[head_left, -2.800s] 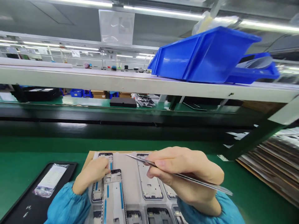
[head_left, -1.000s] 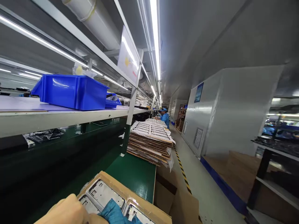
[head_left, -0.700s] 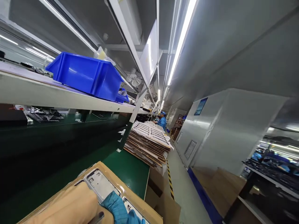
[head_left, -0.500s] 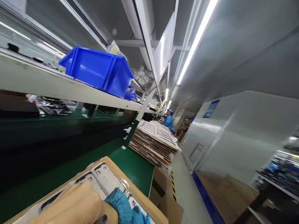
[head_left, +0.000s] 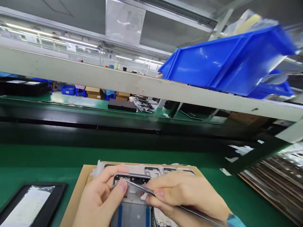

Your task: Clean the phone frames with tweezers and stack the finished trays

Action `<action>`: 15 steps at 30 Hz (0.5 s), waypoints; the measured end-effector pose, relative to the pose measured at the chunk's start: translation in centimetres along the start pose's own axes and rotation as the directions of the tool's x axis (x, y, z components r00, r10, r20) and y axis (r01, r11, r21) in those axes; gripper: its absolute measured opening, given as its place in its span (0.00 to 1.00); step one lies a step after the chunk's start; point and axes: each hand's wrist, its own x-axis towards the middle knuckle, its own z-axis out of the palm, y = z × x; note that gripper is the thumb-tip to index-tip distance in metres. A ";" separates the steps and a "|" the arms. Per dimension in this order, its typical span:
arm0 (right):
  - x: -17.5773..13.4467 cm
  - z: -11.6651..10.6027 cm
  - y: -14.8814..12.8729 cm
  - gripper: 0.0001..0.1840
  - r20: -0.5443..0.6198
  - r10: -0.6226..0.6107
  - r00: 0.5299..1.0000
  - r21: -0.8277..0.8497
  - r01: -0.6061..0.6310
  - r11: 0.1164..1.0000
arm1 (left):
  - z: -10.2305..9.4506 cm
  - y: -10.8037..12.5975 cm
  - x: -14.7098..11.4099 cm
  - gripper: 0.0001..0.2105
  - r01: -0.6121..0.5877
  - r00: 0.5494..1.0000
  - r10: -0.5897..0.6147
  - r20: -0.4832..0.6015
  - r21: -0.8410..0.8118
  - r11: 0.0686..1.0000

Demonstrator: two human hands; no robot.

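My left hand [head_left: 101,195] grips a phone frame [head_left: 133,201] by its upper left side, thumb on the inner face. The frame has a dark top section and a grey body with blue strips. In my right hand [head_left: 182,195] is a pair of metal tweezers [head_left: 151,191], tips at the top inside of the frame near my left thumb. Under my hands lies a cardboard sheet [head_left: 79,186] carrying several more phone frames [head_left: 152,171], partly covered by my hands.
A black tray [head_left: 55,201] holding a white plastic-wrapped sheet is at left on the green bench [head_left: 71,157]. Stacked cardboard sheets [head_left: 267,186] stand at right. Above the bench runs a shelf [head_left: 113,80] bearing a large blue bin [head_left: 213,63].
My view has swung left from the aisle to the bench. The phone frame and the tweezers are now seen in my hands; earlier one blurred hand showed over the sheet of frames.
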 end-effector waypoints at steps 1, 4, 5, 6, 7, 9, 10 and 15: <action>-0.1 0.1 0.0 0.11 -0.008 0.000 1.000 -0.020 0.000 1.000 | 0.3 0.2 -0.3 0.23 0.012 0.999 -0.013 -0.041 -0.028 1.000; -0.1 0.5 0.1 0.10 -0.022 -0.017 1.000 -0.076 0.015 0.997 | 0.8 0.8 -1.0 0.21 0.050 0.992 -0.058 -0.114 -0.075 0.996; -0.1 0.6 0.1 0.10 -0.029 -0.024 0.999 -0.085 0.021 0.996 | 0.9 0.9 -1.1 0.22 0.051 0.992 -0.060 -0.114 -0.086 0.995; -0.1 0.7 0.2 0.10 -0.040 -0.031 0.999 -0.090 0.027 0.996 | 1.0 1.0 -1.1 0.23 0.052 0.992 -0.063 -0.112 -0.096 0.994; -0.1 0.7 0.2 0.10 -0.043 -0.036 0.998 -0.089 0.032 0.996 | 1.1 1.1 -1.2 0.23 0.054 0.992 -0.065 -0.109 -0.104 0.993; 0.1 0.8 0.2 0.10 -0.045 -0.039 0.998 -0.066 0.036 0.997 | 1.1 1.0 -1.1 0.25 0.057 0.992 -0.069 -0.108 -0.108 0.992; 0.1 0.8 0.2 0.10 -0.048 -0.040 0.998 -0.055 0.037 0.998 | 1.1 1.0 -1.1 0.25 0.056 0.992 -0.068 -0.107 -0.108 0.993; -0.1 0.6 0.1 0.10 -0.010 -0.033 0.999 -0.074 0.032 0.997 | 1.3 0.8 -0.8 0.24 -0.004 0.994 -0.010 -0.108 -0.128 0.992</action>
